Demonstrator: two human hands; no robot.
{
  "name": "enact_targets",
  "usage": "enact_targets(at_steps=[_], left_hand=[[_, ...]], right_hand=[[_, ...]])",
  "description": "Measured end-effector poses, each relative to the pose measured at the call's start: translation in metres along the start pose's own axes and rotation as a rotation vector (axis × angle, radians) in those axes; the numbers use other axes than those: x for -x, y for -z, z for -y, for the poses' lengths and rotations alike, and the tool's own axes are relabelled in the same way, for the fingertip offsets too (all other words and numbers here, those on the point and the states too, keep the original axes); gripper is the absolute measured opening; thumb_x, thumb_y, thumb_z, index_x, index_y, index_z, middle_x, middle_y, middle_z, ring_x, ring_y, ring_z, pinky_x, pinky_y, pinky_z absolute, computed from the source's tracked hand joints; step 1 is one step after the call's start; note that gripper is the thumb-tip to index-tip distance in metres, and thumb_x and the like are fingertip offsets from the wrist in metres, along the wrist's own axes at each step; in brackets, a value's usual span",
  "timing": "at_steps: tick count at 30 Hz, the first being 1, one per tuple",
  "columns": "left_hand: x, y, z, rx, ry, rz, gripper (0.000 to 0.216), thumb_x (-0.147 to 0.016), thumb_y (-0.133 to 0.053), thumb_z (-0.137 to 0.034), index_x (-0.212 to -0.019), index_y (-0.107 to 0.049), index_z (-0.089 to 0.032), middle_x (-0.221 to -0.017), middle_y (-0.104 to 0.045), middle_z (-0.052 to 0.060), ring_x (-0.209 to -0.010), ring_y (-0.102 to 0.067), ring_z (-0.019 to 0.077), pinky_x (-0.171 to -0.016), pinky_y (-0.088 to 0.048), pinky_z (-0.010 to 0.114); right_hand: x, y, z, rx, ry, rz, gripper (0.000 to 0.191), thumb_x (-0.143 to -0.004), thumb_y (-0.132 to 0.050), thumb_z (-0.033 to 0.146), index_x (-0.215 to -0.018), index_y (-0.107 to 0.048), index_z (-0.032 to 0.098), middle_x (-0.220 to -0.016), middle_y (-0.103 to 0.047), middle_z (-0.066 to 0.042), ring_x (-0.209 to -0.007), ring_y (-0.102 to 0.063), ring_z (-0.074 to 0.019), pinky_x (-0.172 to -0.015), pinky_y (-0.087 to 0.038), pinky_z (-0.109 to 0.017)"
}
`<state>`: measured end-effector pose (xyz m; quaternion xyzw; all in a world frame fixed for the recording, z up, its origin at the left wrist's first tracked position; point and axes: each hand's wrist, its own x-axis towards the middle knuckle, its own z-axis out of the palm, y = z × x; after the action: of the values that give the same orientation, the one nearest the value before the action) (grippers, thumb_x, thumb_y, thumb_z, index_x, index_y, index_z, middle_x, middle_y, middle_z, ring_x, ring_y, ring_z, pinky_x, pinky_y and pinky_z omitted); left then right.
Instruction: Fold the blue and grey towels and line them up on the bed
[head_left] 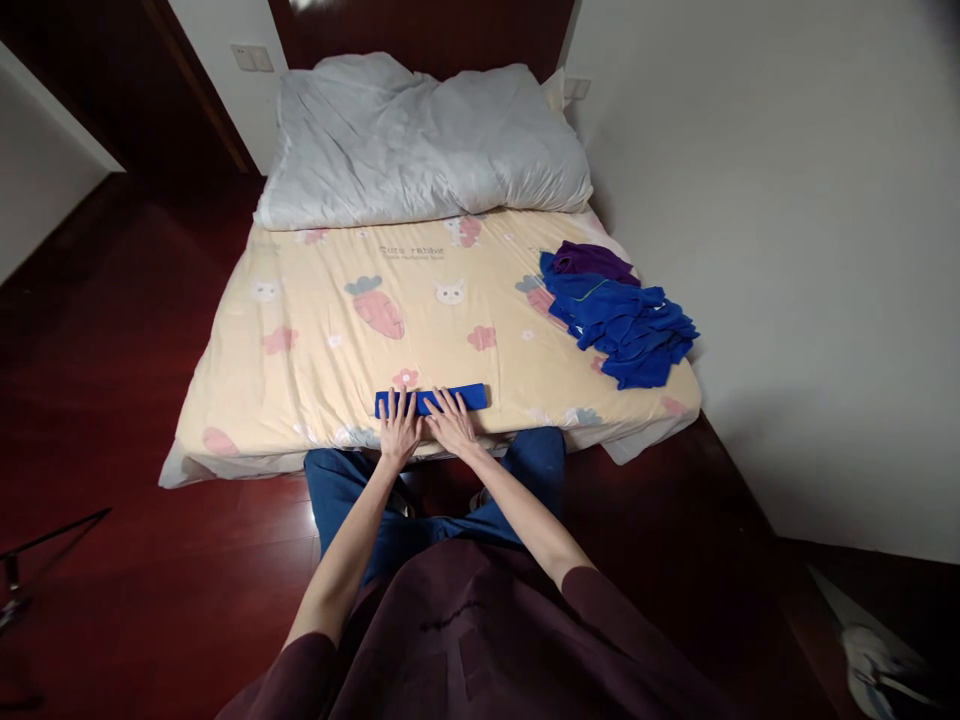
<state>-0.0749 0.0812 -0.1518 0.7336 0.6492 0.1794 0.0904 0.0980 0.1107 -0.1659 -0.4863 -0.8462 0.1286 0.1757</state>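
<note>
A blue cloth (472,396), folded or rolled into a narrow strip, lies across the near edge of the bed. My left hand (400,428) rests on its left part with the fingers spread. On the middle of the strip lies my right hand (451,421), its fingers also stretched out over the cloth. Both palms face down and press lightly or simply rest; I cannot tell which. Farther right on the bed is a loose heap of blue cloths (630,325), with a purple cloth (596,262) at its back.
The bed's yellow sheet (315,290) has a rabbit and carrot print. A folded white quilt (427,150) sits at the headboard. A white wall (787,250) borders the right side. Dark red floor (225,560) surrounds the bed, with a thin black stand (56,532) at left.
</note>
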Motion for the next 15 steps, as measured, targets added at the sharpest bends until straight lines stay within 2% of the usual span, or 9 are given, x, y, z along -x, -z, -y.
enact_targets(at_steps=[3,7,10,13,15], left_hand=[[0.000,-0.004,0.015,-0.028,0.017,-0.002,0.067,-0.097,-0.045,-0.038,-0.160,-0.032,-0.017,-0.167,-0.025,0.014,-0.157,-0.009,0.0357,-0.124,-0.001,0.065],[0.004,0.001,0.052,-0.043,0.053,0.006,0.069,-0.098,-0.043,-0.041,-0.161,-0.028,-0.016,-0.166,-0.028,0.015,-0.155,-0.020,0.0344,-0.125,-0.002,0.062],[0.005,0.009,0.070,-0.014,0.019,0.046,0.069,-0.097,-0.043,-0.043,-0.159,-0.032,-0.013,-0.164,-0.031,0.017,-0.155,-0.021,0.0351,-0.126,-0.006,0.061],[-0.005,0.019,0.077,-0.005,-0.013,0.053,0.065,-0.097,-0.045,-0.045,-0.153,-0.043,-0.011,-0.158,-0.042,0.020,-0.155,-0.018,0.0385,-0.125,-0.009,0.062],[-0.020,0.025,0.077,-0.019,-0.031,0.043,0.061,-0.097,-0.045,-0.044,-0.149,-0.048,-0.012,-0.154,-0.047,0.020,-0.154,-0.022,0.0391,-0.125,-0.014,0.061]], right_hand=[[-0.001,-0.008,-0.005,0.000,-0.016,0.030,0.055,-0.105,-0.041,0.037,-0.158,-0.037,0.024,-0.165,-0.033,-0.008,-0.157,-0.018,-0.0228,-0.128,-0.012,-0.051],[0.004,0.001,-0.046,0.010,-0.141,-0.004,0.057,-0.105,-0.038,0.039,-0.159,-0.035,0.020,-0.165,-0.032,-0.012,-0.157,-0.018,-0.0228,-0.128,-0.011,-0.050],[0.014,0.013,-0.070,0.008,-0.254,-0.003,0.058,-0.104,-0.040,0.039,-0.158,-0.036,0.019,-0.166,-0.031,-0.013,-0.157,-0.018,-0.0252,-0.127,-0.010,-0.054],[0.032,0.021,-0.075,-0.059,-0.457,-0.110,0.059,-0.102,-0.040,0.037,-0.157,-0.036,0.014,-0.165,-0.031,-0.017,-0.156,-0.020,-0.0285,-0.125,-0.021,-0.054],[0.046,0.022,-0.069,-0.200,-0.651,-0.256,0.057,-0.100,-0.041,0.035,-0.152,-0.041,0.012,-0.158,-0.041,-0.021,-0.150,-0.036,-0.0303,-0.119,-0.035,-0.051]])
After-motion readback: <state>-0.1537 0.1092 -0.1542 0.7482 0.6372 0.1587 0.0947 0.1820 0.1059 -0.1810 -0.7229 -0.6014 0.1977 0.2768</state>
